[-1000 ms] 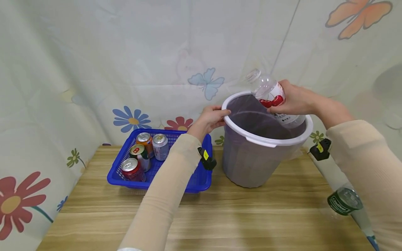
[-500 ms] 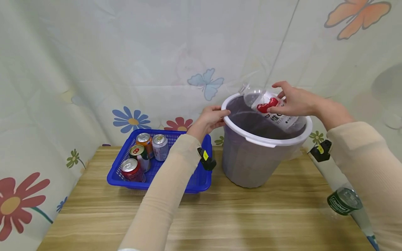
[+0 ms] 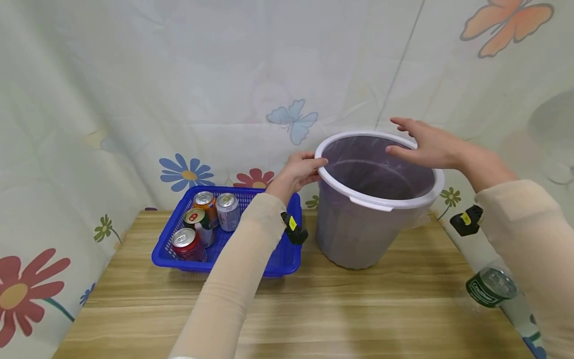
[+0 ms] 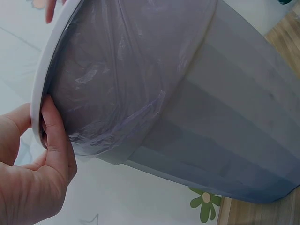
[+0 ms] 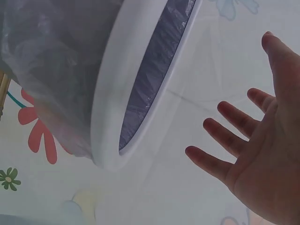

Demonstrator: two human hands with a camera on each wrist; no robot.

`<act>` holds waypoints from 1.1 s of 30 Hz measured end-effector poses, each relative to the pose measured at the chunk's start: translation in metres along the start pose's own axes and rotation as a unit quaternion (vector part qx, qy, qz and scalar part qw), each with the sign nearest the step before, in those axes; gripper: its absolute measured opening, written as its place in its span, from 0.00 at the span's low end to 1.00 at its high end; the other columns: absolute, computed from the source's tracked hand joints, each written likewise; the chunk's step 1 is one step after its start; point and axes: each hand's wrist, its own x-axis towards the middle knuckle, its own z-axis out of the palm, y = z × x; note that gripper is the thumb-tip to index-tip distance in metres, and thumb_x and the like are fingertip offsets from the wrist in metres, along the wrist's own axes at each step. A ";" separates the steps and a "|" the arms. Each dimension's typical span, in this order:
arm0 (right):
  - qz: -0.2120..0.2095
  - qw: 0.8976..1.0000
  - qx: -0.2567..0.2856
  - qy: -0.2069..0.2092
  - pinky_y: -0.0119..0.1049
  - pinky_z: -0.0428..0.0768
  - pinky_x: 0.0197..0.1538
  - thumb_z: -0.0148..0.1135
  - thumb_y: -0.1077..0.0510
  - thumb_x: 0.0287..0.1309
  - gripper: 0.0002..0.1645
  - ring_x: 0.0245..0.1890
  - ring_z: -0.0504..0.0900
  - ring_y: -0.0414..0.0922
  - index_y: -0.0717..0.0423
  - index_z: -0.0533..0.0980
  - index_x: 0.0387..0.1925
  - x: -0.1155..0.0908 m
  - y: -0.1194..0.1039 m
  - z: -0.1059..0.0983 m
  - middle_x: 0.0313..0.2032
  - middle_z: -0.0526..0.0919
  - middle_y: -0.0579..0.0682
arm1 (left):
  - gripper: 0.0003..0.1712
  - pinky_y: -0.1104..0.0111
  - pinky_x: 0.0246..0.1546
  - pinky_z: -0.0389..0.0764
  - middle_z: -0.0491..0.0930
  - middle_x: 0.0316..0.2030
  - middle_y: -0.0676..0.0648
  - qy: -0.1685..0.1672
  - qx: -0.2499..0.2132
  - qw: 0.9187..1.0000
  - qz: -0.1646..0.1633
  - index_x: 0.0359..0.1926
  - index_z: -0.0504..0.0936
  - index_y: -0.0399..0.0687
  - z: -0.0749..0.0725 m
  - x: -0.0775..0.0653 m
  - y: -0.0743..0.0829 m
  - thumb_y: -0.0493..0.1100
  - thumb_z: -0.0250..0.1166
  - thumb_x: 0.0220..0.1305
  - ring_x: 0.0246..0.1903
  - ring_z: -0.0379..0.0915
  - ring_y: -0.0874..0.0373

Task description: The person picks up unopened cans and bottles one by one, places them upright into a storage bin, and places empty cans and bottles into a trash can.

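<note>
A grey trash can (image 3: 358,234) with a white rim stands tilted on the wooden table, lined with a thin clear plastic bag (image 4: 112,70). On its left side my left hand (image 3: 298,172) grips the rim, thumb on one side and fingers curled under the other; the left wrist view shows this pinch closely. Above the can's right edge hovers my right hand (image 3: 430,144), fingers spread and holding nothing. In the right wrist view, that hand (image 5: 258,140) is apart from the rim. The can's bottom is hidden from the head view.
To the left sits a blue plastic basket (image 3: 159,252) with several drink cans, among them a red can (image 3: 188,244) and an orange can (image 3: 205,202). A clear bottle with a green label (image 3: 486,289) lies by the table's right edge. A patterned curtain hangs behind.
My right hand has let go of the clear bottle with the cherry label, which dropped into the trash can and is out of sight. My left hand stays on the rim.
</note>
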 end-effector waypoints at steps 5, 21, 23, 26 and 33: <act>-0.002 1.000 -0.002 0.009 0.65 0.54 0.59 0.47 0.38 0.62 0.46 0.65 0.51 0.65 0.47 0.40 0.72 -0.007 0.003 0.000 0.67 0.51 0.67 | 0.23 0.68 0.39 0.81 0.78 0.45 0.40 0.005 0.000 1.000 0.001 0.56 0.73 0.42 0.000 0.001 -0.001 0.40 0.63 0.60 0.30 0.77 0.58; -0.008 0.998 -0.007 0.061 0.62 0.63 0.53 0.48 0.40 0.62 0.39 0.60 0.61 0.62 0.54 0.53 0.69 -0.026 0.007 0.004 0.62 0.60 0.65 | 0.21 0.69 0.38 0.82 0.78 0.41 0.43 0.008 0.006 1.000 -0.001 0.54 0.73 0.43 -0.003 0.000 -0.001 0.41 0.63 0.59 0.31 0.77 0.58; -0.010 0.998 -0.005 0.068 0.62 0.63 0.53 0.49 0.41 0.63 0.38 0.59 0.62 0.62 0.55 0.55 0.68 -0.029 0.008 0.004 0.62 0.61 0.64 | 0.22 0.69 0.38 0.81 0.78 0.44 0.41 0.007 0.006 1.000 -0.001 0.55 0.73 0.43 -0.003 0.000 0.000 0.41 0.63 0.60 0.31 0.77 0.58; -0.015 0.997 -0.006 0.081 0.61 0.64 0.52 0.49 0.43 0.63 0.37 0.58 0.63 0.62 0.57 0.56 0.67 -0.033 0.011 0.005 0.61 0.63 0.64 | 0.22 0.68 0.39 0.81 0.76 0.50 0.39 0.003 0.008 1.000 -0.001 0.56 0.72 0.43 -0.003 0.000 0.000 0.41 0.63 0.60 0.31 0.76 0.58; -0.028 0.993 0.000 0.119 0.59 0.67 0.49 0.50 0.47 0.64 0.32 0.55 0.67 0.61 0.59 0.60 0.64 -0.045 0.016 0.008 0.60 0.65 0.63 | 0.22 0.68 0.39 0.81 0.76 0.50 0.39 0.005 0.008 1.000 0.001 0.55 0.72 0.44 -0.002 0.001 0.000 0.41 0.63 0.60 0.31 0.77 0.58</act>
